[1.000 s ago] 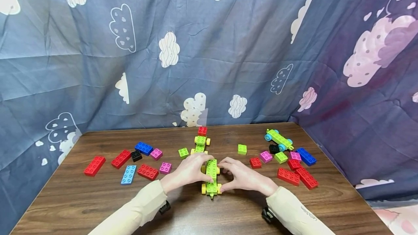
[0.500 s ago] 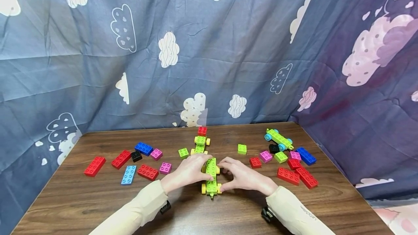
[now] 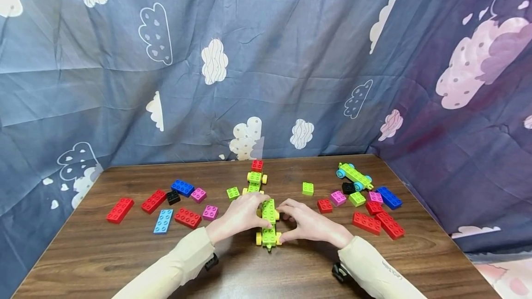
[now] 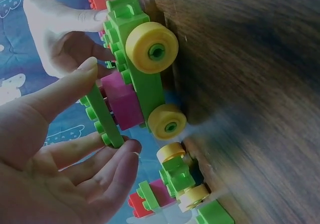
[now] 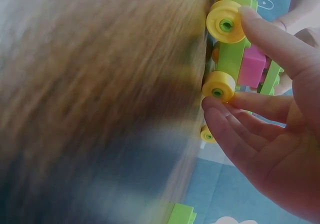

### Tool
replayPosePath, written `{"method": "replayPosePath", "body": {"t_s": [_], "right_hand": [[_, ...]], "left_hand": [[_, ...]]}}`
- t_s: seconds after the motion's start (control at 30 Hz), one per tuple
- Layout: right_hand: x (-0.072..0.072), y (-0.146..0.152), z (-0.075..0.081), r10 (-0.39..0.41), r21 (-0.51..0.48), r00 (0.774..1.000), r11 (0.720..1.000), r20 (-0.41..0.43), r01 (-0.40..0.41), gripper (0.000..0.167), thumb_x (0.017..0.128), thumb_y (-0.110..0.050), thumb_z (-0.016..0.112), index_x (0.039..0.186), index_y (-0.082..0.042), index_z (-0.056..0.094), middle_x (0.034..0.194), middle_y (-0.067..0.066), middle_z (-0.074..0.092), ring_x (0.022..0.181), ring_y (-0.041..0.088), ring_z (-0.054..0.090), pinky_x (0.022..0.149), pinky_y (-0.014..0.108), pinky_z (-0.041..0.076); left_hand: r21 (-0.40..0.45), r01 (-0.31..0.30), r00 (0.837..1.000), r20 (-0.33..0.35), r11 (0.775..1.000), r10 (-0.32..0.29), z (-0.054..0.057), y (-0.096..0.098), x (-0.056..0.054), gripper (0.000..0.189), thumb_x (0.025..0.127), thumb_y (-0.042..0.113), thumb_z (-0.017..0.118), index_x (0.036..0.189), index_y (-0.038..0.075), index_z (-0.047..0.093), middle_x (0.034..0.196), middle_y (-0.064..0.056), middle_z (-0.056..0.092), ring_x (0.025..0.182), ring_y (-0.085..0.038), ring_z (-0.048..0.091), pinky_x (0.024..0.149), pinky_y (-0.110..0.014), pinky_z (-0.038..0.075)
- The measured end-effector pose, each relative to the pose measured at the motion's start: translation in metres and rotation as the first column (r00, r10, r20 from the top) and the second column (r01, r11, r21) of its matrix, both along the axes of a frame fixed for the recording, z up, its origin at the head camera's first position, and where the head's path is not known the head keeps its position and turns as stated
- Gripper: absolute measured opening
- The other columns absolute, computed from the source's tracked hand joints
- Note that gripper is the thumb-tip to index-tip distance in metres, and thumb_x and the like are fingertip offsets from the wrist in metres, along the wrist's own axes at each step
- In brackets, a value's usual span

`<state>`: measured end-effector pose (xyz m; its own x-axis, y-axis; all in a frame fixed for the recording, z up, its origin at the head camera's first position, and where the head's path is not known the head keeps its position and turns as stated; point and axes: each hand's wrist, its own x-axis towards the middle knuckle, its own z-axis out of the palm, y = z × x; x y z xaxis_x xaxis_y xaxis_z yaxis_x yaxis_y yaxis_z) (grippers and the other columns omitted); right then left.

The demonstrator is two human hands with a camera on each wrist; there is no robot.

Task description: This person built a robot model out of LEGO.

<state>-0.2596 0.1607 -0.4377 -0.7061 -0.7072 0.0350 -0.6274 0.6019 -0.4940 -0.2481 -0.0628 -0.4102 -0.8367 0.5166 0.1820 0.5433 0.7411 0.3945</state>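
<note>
A green wheeled car base with yellow wheels stands on the table, a pink brick on its studs. My left hand pinches a thin green plate between thumb and fingers, over the pink brick. The plate is slightly tilted; whether it touches the studs below, I cannot tell. On the right side of the car base, my right hand holds the wheels, thumb at the near one and fingertips at the far one. Behind stands another yellow-wheeled car with a red brick at its far end.
Loose bricks lie on the wooden table at both sides, including a light blue brick and a red brick on the left. A blue-wheeled car base sits at the back right. Cloud-printed cloth hangs behind.
The green plate has shifted very slightly away from me under the left hand. Both hands otherwise keep nearly the same place, and the car base stays put.
</note>
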Motion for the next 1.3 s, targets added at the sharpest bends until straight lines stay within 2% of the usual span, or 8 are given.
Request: {"method": "replayPosePath", "body": {"t_s": [0.2, 0.43, 0.67, 0.77, 1.0, 1.1, 1.3], "right_hand": [[0.0, 0.0, 0.0, -0.004, 0.008, 1.0, 1.0, -0.005, 0.004, 0.067, 0.079, -0.045, 0.081, 0.13, -0.005, 0.06, 0.124, 0.005, 0.058, 0.1, 0.018, 0.062, 0.086, 0.029, 0.055], [0.0, 0.0, -0.001, -0.006, 0.003, 1.0, 1.0, -0.012, 0.006, 0.067, 0.079, -0.044, 0.081, 0.129, -0.004, 0.061, 0.123, 0.005, 0.058, 0.1, 0.019, 0.063, 0.086, 0.03, 0.055], [-0.001, 0.0, 0.0, -0.005, 0.007, 1.0, 1.0, -0.019, 0.005, 0.068, 0.079, -0.045, 0.081, 0.129, -0.004, 0.06, 0.123, 0.006, 0.059, 0.099, 0.018, 0.061, 0.085, 0.028, 0.054], [-0.001, 0.0, -0.001, -0.004, 0.007, 1.0, 1.0, -0.018, 0.004, 0.068, 0.079, -0.045, 0.081, 0.129, -0.004, 0.06, 0.123, 0.006, 0.059, 0.099, 0.018, 0.061, 0.085, 0.028, 0.054], [-0.002, 0.0, -0.003, -0.004, 0.01, 1.0, 1.0, -0.005, 0.004, 0.068, 0.079, -0.046, 0.081, 0.13, -0.004, 0.06, 0.123, 0.004, 0.058, 0.099, 0.018, 0.062, 0.084, 0.028, 0.054], [-0.002, 0.0, -0.003, -0.002, 0.01, 1.0, 1.0, 0.003, 0.002, 0.068, 0.079, -0.046, 0.08, 0.13, -0.005, 0.06, 0.123, 0.004, 0.058, 0.099, 0.018, 0.062, 0.085, 0.029, 0.055], [-0.003, 0.0, -0.002, -0.002, 0.009, 1.0, 1.0, 0.007, 0.002, 0.069, 0.079, -0.047, 0.08, 0.131, -0.006, 0.059, 0.124, 0.005, 0.058, 0.099, 0.018, 0.062, 0.085, 0.031, 0.055]], "left_hand": [[-0.018, -0.002, 1.0, -0.019, 1.0, 0.002, 0.0, 0.001, 0.001, 0.061, 0.07, 0.034, 0.089, 0.12, 0.005, 0.068, 0.11, -0.008, 0.071, 0.096, -0.022, 0.067, 0.077, -0.039, 0.057], [0.004, -0.019, 0.999, -0.033, 1.0, 0.019, -0.005, 0.001, 0.003, 0.063, 0.071, 0.034, 0.089, 0.122, 0.006, 0.066, 0.122, -0.01, 0.068, 0.109, -0.025, 0.066, 0.085, -0.043, 0.057], [0.012, -0.003, 0.998, -0.063, 1.0, 0.004, -0.009, -0.001, 0.004, 0.059, 0.075, 0.035, 0.086, 0.123, 0.008, 0.065, 0.118, -0.007, 0.068, 0.104, -0.022, 0.066, 0.079, -0.04, 0.058], [0.005, 0.013, 0.997, -0.07, 1.0, -0.013, -0.01, -0.003, 0.004, 0.058, 0.077, 0.035, 0.084, 0.124, 0.008, 0.064, 0.121, -0.009, 0.067, 0.107, -0.024, 0.066, 0.082, -0.042, 0.058], [0.046, 0.086, 0.996, 0.019, 0.995, -0.087, -0.013, -0.011, 0.0, 0.065, 0.083, 0.034, 0.079, 0.134, 0.0, 0.057, 0.138, -0.02, 0.059, 0.128, -0.035, 0.056, 0.104, -0.051, 0.048], [0.065, 0.103, 0.994, 0.041, 0.993, -0.106, -0.012, -0.016, -0.002, 0.064, 0.086, 0.032, 0.076, 0.135, -0.004, 0.055, 0.138, -0.022, 0.059, 0.125, -0.035, 0.059, 0.105, -0.05, 0.048], [0.082, 0.09, 0.995, 0.031, 0.993, -0.093, -0.013, -0.019, -0.002, 0.059, 0.088, 0.032, 0.074, 0.132, -0.003, 0.057, 0.13, -0.019, 0.064, 0.114, -0.031, 0.064, 0.098, -0.047, 0.052]]}}
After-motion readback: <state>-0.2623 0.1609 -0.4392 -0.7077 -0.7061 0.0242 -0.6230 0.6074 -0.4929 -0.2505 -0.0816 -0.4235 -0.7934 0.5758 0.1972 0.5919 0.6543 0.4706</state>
